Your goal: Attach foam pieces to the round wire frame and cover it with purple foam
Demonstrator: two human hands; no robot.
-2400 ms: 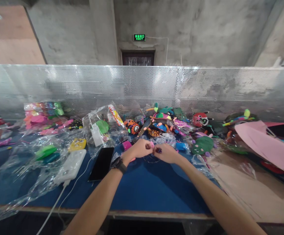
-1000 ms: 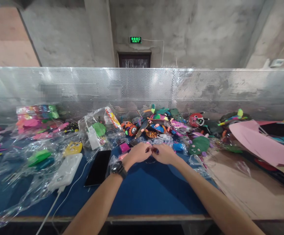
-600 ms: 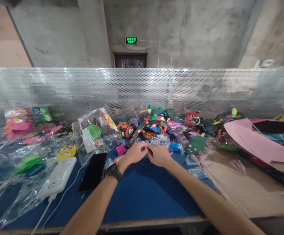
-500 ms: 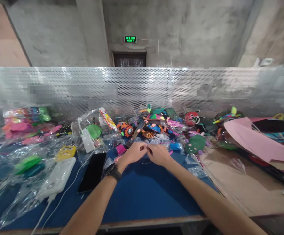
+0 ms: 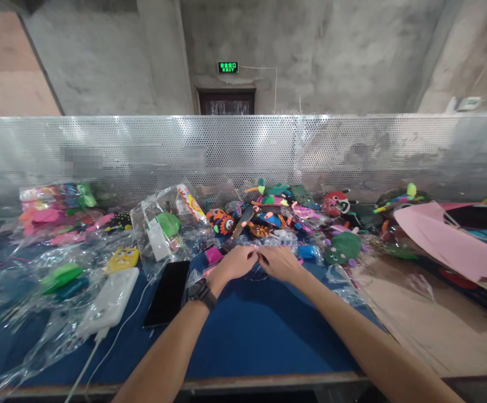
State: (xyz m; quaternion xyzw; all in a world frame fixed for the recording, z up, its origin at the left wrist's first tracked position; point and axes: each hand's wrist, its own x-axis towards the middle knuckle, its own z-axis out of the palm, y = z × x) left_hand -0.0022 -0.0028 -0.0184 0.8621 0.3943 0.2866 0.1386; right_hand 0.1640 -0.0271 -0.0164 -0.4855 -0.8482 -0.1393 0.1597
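Observation:
My left hand (image 5: 235,263) and my right hand (image 5: 279,262) meet fingertip to fingertip over the blue table top (image 5: 243,330). Both are pinched closed around something small that their fingers hide. A black watch (image 5: 202,293) sits on my left wrist. Right behind the hands lies a heap of colourful felt toys (image 5: 281,215), some in clear bags. A small pink piece (image 5: 213,255) rests just left of my left hand.
A black phone (image 5: 167,293) lies left of my left forearm, beside a white power bank (image 5: 109,305) with a cable. Clear bags (image 5: 165,226) and more felt pieces (image 5: 54,210) cover the left. Pink sheets (image 5: 449,243) and brown cardboard (image 5: 420,319) lie right. A perforated metal screen (image 5: 243,154) closes the back.
A small dark purple piece showed between my fingertips before and is hidden now. My hands stayed pinched together at the same spot. Another person's hand at the far left left the view.

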